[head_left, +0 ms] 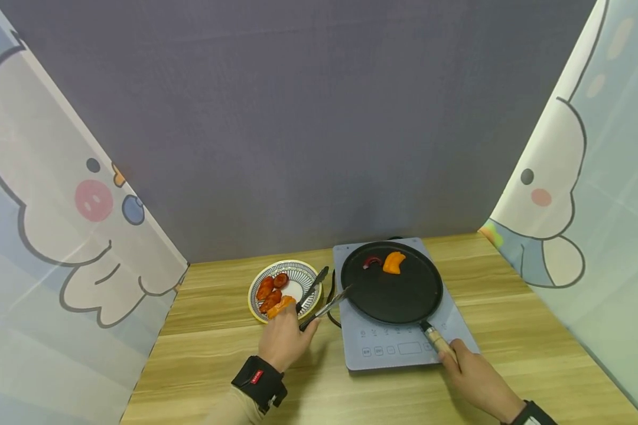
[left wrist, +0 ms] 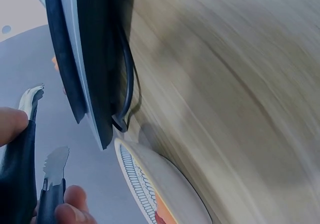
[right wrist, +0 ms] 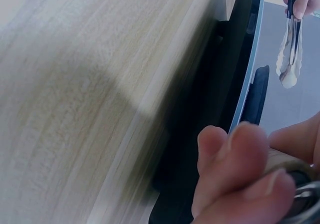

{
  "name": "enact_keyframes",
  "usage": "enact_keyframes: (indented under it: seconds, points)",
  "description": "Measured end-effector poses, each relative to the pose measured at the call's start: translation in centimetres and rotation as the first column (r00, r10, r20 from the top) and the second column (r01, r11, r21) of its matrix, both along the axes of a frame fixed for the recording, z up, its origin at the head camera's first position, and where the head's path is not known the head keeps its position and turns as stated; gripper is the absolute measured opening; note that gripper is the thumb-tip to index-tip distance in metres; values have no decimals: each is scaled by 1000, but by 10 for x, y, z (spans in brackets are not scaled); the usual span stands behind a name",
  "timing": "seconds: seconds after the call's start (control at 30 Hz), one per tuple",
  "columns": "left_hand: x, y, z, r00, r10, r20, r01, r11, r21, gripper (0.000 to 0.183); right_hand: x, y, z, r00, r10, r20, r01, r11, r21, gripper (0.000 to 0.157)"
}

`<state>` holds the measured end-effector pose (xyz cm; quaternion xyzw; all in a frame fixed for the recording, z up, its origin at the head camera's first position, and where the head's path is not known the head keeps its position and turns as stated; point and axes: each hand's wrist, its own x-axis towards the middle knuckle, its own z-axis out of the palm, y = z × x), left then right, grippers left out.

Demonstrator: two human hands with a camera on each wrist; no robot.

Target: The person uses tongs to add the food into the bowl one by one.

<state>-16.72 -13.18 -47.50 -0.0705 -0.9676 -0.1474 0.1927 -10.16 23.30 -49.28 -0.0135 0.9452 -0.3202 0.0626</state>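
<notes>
My left hand [head_left: 284,339] holds a pair of tongs [head_left: 326,310] with black grips and metal tips. The two arms of the tongs stand spread apart in the left wrist view, thumb on one grip [left wrist: 19,169] and fingers on the other. One arm reaches over the pan's left rim; the other lies over the patterned plate [head_left: 311,273]. My right hand [head_left: 475,378] grips the wooden handle [head_left: 440,342] of a flat black pan [head_left: 399,298]. In the pan lie an orange pepper-like piece [head_left: 393,262] and a small dark red curved piece [head_left: 372,261].
Under the pan is a pale induction cooker [head_left: 361,357], with a black cable [head_left: 332,295] at its left side. The plate carries several reddish-brown food pieces [head_left: 266,287] and an orange piece [head_left: 280,307]. A grey wall [head_left: 298,147] stands behind the wooden table [head_left: 202,354].
</notes>
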Motion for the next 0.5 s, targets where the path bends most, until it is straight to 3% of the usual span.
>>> enact_keyframes:
  seconds: [0.2,0.5]
  points:
    - [2,-10,1,998,19,52,-19,1000,-4,66,-1,0,0,1000,-1,-8,1,1000,11,27]
    - [2,-21,-1,996,57,67,-56,998,-22,67,-1,0,0,1000,2,-20,-1,1000,17,25]
